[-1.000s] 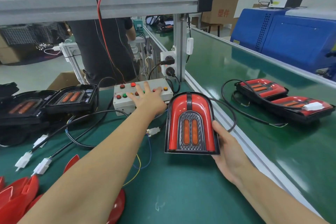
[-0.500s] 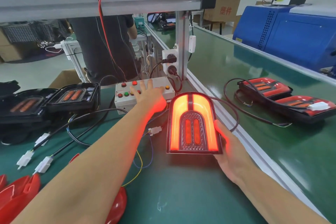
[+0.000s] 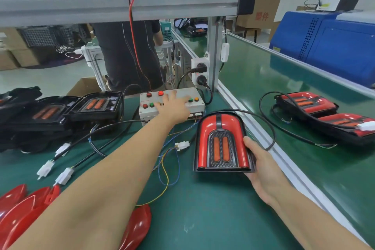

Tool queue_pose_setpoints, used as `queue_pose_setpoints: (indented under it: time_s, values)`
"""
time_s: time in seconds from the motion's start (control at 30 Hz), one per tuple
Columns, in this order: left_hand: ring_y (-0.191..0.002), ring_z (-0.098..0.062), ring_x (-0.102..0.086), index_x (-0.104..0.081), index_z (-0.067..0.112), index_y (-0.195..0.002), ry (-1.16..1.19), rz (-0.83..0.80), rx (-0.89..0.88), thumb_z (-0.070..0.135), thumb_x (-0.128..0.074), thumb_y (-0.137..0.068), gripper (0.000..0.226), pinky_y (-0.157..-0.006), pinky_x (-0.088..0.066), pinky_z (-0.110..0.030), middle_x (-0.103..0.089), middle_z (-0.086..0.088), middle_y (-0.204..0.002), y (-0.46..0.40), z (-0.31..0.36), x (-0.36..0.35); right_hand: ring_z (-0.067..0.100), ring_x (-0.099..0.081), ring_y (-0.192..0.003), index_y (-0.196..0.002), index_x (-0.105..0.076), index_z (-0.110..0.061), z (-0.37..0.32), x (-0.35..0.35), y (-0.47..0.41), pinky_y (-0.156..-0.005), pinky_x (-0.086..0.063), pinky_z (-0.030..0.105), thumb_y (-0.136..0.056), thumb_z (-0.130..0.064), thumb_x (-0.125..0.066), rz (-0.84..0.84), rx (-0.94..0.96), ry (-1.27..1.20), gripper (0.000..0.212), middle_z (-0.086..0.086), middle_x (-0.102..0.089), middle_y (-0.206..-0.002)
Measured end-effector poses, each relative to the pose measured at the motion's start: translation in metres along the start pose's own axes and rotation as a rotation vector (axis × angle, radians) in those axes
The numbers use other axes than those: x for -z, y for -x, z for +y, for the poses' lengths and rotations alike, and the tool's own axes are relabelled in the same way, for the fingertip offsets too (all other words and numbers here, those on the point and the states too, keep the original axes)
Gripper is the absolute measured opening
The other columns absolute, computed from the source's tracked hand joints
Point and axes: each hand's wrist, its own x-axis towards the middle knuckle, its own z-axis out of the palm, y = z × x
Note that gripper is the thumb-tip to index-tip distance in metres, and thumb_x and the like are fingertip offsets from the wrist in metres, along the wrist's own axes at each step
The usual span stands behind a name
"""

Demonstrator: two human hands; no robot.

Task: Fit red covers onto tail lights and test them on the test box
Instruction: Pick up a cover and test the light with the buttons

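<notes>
Left grip (image 3: 175,107): we lay it flat on the test box (image 3: 171,105), fingers straight & spread over the buttons.
Right grip (image 3: 263,170): we curl it round the tail light (image 3: 222,144), right edge, thumb on top.
Tail light: on the green desk (image 3: 203,219), red cover on, not lit.
Spare red covers (image 3: 22,207): desk, near left.

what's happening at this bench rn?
A person is testing a covered tail light. Their right hand grips its right edge, propping it on the green bench, while the left hand rests with fingers spread on the test box buttons. The lamp is unlit at this moment. Two covered lights lie on the conveyor; uncovered housings and loose red covers wait at left.
</notes>
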Motion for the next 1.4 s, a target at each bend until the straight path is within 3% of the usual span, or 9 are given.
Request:
queue_pose_setpoints:
  time_s: [0.1, 0.23, 0.33, 0.47, 0.57, 0.73, 0.9, 1.2, 1.4]
  values:
    - [-0.123, -0.03, -0.045, -0.044, 0.022, -0.138, 0.277, 0.089, -0.088, -0.003, -0.038, -0.086, 0.057, -0.1, -0.04, -0.041, -0.039, -0.009, -0.145, 0.017, -0.013, 0.014, 0.01, -0.072, -0.086, -0.096, -0.077, -0.022, -0.002, -0.001, -0.002, -0.078, -0.048, 0.032, -0.1, -0.037, -0.044, 0.022, -0.024, 0.002, 0.037, 0.002, -0.076, -0.099]
    - [-0.081, -0.01, -0.059, -0.059, 0.021, -0.121, 0.149, -0.168, -0.234, 0.018, -0.061, -0.081, 0.04, -0.068, -0.043, -0.02, -0.065, 0.002, -0.106, 0.061, -0.033, 0.019, 0.016, -0.072, -0.09, -0.104, -0.074, -0.016, -0.005, -0.005, -0.006, -0.078, -0.051, 0.032, -0.099, -0.037, -0.045, 0.045, -0.037, 0.09, 0.036, 0.004, -0.076, -0.097]
    - [-0.091, -0.016, -0.058, -0.053, 0.028, -0.124, -0.064, -0.217, -0.206, 0.037, -0.072, -0.071, 0.057, -0.07, -0.042, -0.025, -0.062, 0.005, -0.107, 0.082, -0.04, -0.004, 0.017, -0.071, -0.083, -0.101, -0.074, -0.014, -0.01, -0.008, -0.01, -0.079, -0.053, 0.033, -0.099, -0.037, -0.045, 0.038, -0.068, 0.151, 0.037, 0.007, -0.077, -0.093]
    - [-0.1, -0.025, -0.059, -0.058, 0.027, -0.109, -0.095, 0.041, -0.183, 0.034, -0.063, -0.082, 0.029, -0.066, -0.036, -0.028, -0.065, 0.002, -0.103, 0.089, -0.043, -0.029, 0.011, -0.069, -0.06, -0.096, -0.073, -0.012, -0.02, -0.012, -0.017, -0.063, -0.05, 0.027, -0.1, -0.035, -0.044, -0.009, -0.132, 0.215, 0.037, 0.007, -0.076, -0.081]
    - [-0.1, -0.026, -0.059, -0.062, 0.028, -0.108, -0.078, 0.171, -0.193, 0.03, -0.055, -0.088, 0.021, -0.07, -0.04, -0.03, -0.068, 0.002, -0.102, 0.089, -0.056, -0.023, 0.017, -0.07, -0.068, -0.1, -0.071, -0.008, -0.023, -0.014, -0.022, -0.06, -0.053, 0.028, -0.1, -0.035, -0.044, -0.008, -0.154, 0.297, 0.038, 0.01, -0.076, -0.086]
    - [-0.086, -0.027, -0.062, -0.065, 0.026, -0.108, 0.039, 0.414, -0.295, 0.028, -0.057, -0.09, 0.02, -0.064, -0.034, -0.03, -0.07, 0.003, -0.087, 0.096, -0.076, -0.002, 0.028, -0.048, -0.119, -0.129, -0.056, -0.016, -0.032, -0.034, -0.031, -0.099, -0.034, 0.04, -0.093, -0.036, -0.056, 0.277, 0.555, 1.24, 0.041, 0.006, -0.056, -0.132]
    - [-0.084, -0.027, -0.064, -0.066, 0.015, -0.113, 0.202, 0.414, -0.486, 0.016, -0.065, -0.086, 0.027, -0.071, -0.044, -0.032, -0.071, -0.001, -0.09, 0.109, -0.071, -0.003, 0.015, -0.038, -0.132, -0.139, -0.045, -0.03, -0.023, -0.095, -0.031, -0.112, -0.005, 0.043, -0.09, -0.049, -0.055, -0.096, 0.794, 1.543, 0.053, -0.01, -0.052, -0.138]
    - [-0.068, -0.02, -0.058, -0.068, 0.015, -0.108, 0.315, 0.391, -0.526, 0.029, -0.059, -0.086, 0.028, -0.071, -0.046, -0.034, -0.07, -0.001, -0.08, 0.113, -0.078, 0.005, 0.017, -0.057, -0.105, -0.112, -0.06, -0.019, -0.023, -0.107, -0.034, -0.102, -0.026, 0.027, -0.1, -0.042, -0.04, -0.132, 0.953, 1.563, 0.032, -0.004, -0.066, -0.109]
    - [-0.078, -0.02, -0.062, -0.068, 0.016, -0.105, 0.55, 0.305, -0.503, 0.015, -0.063, -0.09, 0.016, -0.08, -0.048, -0.034, -0.069, 0.006, -0.086, 0.115, -0.066, 0.008, 0.025, -0.057, -0.094, -0.111, -0.064, -0.011, -0.026, -0.1, -0.019, -0.082, -0.042, 0.039, -0.1, -0.035, -0.046, -0.1, 0.864, 1.288, 0.032, 0.004, -0.066, -0.101]
